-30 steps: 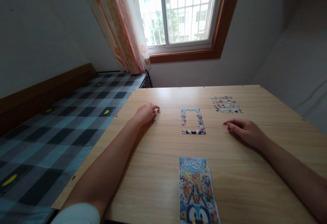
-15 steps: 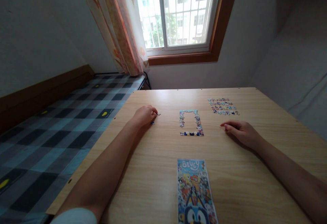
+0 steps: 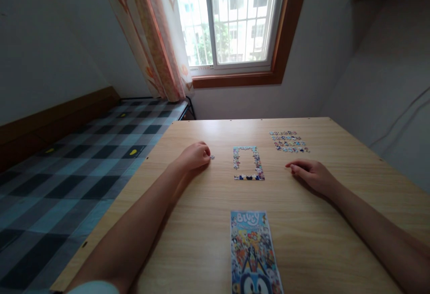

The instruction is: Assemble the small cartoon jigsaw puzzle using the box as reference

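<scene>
A small jigsaw border frame lies mid-table, hollow in the middle. Loose puzzle pieces are laid out in rows to its right rear. My left hand rests left of the frame with fingers curled onto a tiny puzzle piece at its fingertips. My right hand lies on the table right of the frame, fingers loosely stretched, holding nothing. A printed reference picture lies near the front edge.
The wooden table stands against a white wall under a window with a patterned curtain. A bed with a checked blue cover runs along the table's left side.
My left hand has closed its fingers more tightly over the small pieces and slid slightly right. The view has tilted a little upward. My right hand has stayed put.
</scene>
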The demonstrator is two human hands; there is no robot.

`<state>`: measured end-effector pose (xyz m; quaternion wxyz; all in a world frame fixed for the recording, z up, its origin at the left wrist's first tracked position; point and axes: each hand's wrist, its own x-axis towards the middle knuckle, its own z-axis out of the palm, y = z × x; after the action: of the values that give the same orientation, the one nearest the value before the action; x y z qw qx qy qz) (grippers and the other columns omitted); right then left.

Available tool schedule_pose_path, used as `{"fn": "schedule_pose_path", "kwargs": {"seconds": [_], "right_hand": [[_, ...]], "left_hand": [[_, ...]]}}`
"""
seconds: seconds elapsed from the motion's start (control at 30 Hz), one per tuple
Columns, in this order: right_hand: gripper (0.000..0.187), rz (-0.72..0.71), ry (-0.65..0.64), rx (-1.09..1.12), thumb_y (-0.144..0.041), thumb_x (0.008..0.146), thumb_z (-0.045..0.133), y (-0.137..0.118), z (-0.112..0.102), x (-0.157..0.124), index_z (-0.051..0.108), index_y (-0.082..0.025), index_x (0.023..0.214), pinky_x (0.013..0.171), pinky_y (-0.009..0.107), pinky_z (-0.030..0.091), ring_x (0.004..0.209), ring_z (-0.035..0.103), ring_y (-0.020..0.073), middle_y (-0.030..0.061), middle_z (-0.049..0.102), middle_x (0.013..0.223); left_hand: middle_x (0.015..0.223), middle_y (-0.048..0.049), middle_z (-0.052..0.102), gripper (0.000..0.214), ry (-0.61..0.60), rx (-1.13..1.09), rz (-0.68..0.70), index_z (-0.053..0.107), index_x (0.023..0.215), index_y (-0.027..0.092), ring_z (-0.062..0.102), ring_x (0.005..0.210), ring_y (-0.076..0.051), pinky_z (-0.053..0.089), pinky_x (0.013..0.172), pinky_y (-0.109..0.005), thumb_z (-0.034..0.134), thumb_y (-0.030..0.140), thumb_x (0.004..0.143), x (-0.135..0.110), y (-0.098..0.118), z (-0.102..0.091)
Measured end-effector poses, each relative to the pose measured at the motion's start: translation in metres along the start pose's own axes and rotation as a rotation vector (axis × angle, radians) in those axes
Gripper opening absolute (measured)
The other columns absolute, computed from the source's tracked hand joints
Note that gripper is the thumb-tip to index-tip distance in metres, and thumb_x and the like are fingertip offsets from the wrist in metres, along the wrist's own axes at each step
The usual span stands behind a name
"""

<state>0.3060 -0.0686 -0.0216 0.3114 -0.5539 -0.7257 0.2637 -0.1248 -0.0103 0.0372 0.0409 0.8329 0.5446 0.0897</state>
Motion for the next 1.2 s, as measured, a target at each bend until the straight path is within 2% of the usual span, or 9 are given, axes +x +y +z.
{"fn": "schedule_pose_path", "kwargs": {"seconds": [0.07, 0.2, 0.37, 0.7, 1.0, 1.2], "right_hand": [[0.04, 0.002, 0.0, 0.0, -0.05, 0.09, 0.054, -0.001, 0.0, 0.0, 0.078, -0.019, 0.101, 0.066, 0.032, 0.047, 0.072, 0.065, 0.0214, 0.0051, 0.074, 0.08], [0.039, -0.003, 0.006, 0.004, -0.049, 0.089, 0.054, -0.003, 0.0, 0.0, 0.078, -0.019, 0.098, 0.064, 0.031, 0.046, 0.071, 0.065, 0.0213, 0.0051, 0.074, 0.079], [0.039, 0.003, 0.008, 0.005, -0.048, 0.088, 0.054, -0.006, 0.001, 0.0, 0.078, -0.019, 0.098, 0.061, 0.03, 0.045, 0.067, 0.063, 0.0204, 0.0043, 0.074, 0.076], [0.035, -0.037, 0.022, -0.006, -0.045, 0.087, 0.055, -0.011, 0.0, 0.001, 0.078, -0.02, 0.095, 0.068, 0.033, 0.05, 0.072, 0.066, 0.022, 0.0056, 0.076, 0.082], [0.034, -0.049, 0.021, -0.041, -0.044, 0.088, 0.055, -0.008, 0.0, 0.001, 0.079, -0.022, 0.097, 0.073, 0.034, 0.052, 0.077, 0.069, 0.0238, 0.0057, 0.078, 0.085], [0.034, -0.032, 0.015, -0.037, -0.044, 0.088, 0.055, -0.007, -0.001, 0.002, 0.079, -0.022, 0.097, 0.071, 0.033, 0.051, 0.076, 0.068, 0.0231, 0.0056, 0.078, 0.085]], "left_hand": [[0.101, -0.0059, 0.071, 0.014, 0.011, -0.014, 0.042, 0.074, 0.08, 0.021, 0.066, 0.091, -0.02, 0.053, 0.087, -0.03, 0.061, 0.017, 0.076, 0.0, 0.013, 0.002], [0.117, -0.0066, 0.07, 0.015, 0.028, -0.035, 0.149, 0.075, 0.081, 0.022, 0.063, 0.109, -0.025, 0.05, 0.099, -0.036, 0.062, 0.016, 0.076, -0.002, 0.038, 0.009], [0.127, -0.006, 0.067, 0.01, 0.06, -0.061, 0.223, 0.074, 0.084, 0.023, 0.059, 0.118, -0.027, 0.049, 0.104, -0.041, 0.066, 0.019, 0.078, -0.007, 0.054, 0.021], [0.128, -0.0055, 0.066, 0.01, 0.118, -0.116, 0.283, 0.072, 0.089, 0.024, 0.059, 0.119, -0.025, 0.05, 0.104, -0.042, 0.065, 0.02, 0.082, -0.01, 0.068, 0.034], [0.127, -0.007, 0.066, 0.011, 0.083, -0.098, 0.304, 0.073, 0.091, 0.023, 0.061, 0.116, -0.025, 0.05, 0.104, -0.042, 0.064, 0.024, 0.084, -0.01, 0.072, 0.033], [0.126, -0.0072, 0.067, 0.015, 0.118, -0.154, 0.314, 0.073, 0.092, 0.023, 0.063, 0.114, -0.024, 0.051, 0.103, -0.041, 0.063, 0.02, 0.082, -0.01, 0.071, 0.032]]}}
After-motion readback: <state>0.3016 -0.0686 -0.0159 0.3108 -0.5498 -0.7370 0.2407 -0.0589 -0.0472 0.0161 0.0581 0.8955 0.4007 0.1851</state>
